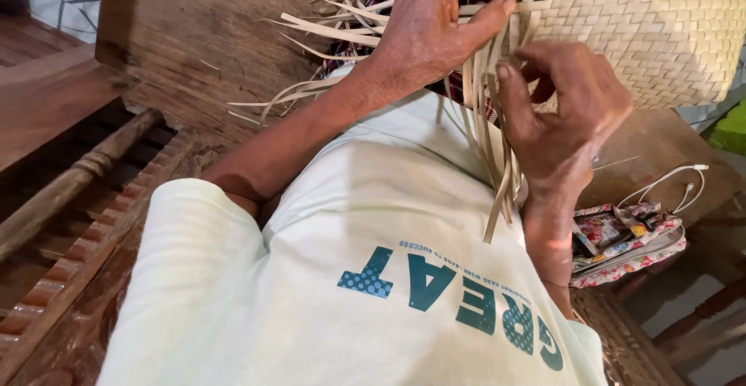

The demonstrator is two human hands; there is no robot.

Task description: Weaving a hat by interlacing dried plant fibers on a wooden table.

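At the lap, head view: one camera, looking down over a pale green shirt [373, 223] to both hands at the edge of a woven mat.
Woven mat [660, 29]: pale straw-coloured, plaited in a tight checker pattern; fills the upper right of the view, resting over the person's knees.
Loose strips [489, 145]: long flat unwoven ends hang from the mat's left edge down over the shirt; more fan out to the upper left.
Left hand [435, 33]: laid over the loose strips at the mat's edge, thumb pressed across several of them, the other fingers curled out of sight; cannot tell what they grip.
Right hand [567, 114]: fingers bent and close together, forefinger and thumb working among the hanging strips; exact pinch hidden.
Progress (judgement): the mat's right part is closed weave and looks finished; the left edge is still open, with many strips yet to plait.
Surroundings: wooden bench [179, 36] beneath; patterned pouch [622, 238] and white cable [676, 184] to the right.
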